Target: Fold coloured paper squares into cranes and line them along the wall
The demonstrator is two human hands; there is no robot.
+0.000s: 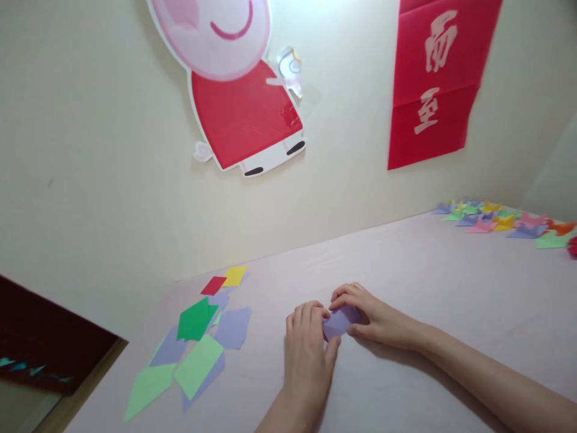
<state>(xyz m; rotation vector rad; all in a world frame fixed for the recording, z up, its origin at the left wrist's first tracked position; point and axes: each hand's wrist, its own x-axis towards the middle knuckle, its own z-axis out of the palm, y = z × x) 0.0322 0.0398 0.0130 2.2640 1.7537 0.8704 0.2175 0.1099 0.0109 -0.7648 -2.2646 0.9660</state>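
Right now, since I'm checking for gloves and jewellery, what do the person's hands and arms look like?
The left hand and right hand are bare: no gloves, rings or watch visible. Both forearms are uncovered as far as the picture shows, with no sleeve or bracelet in view.

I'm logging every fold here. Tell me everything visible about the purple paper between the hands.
The purple paper is a small, pale lilac piece, matte like thin craft paper, seemingly folded; its full outline is hidden. It lies low on the pinkish table, pinched from both sides: the left hand grips its left edge, the right hand curls over its top and right.
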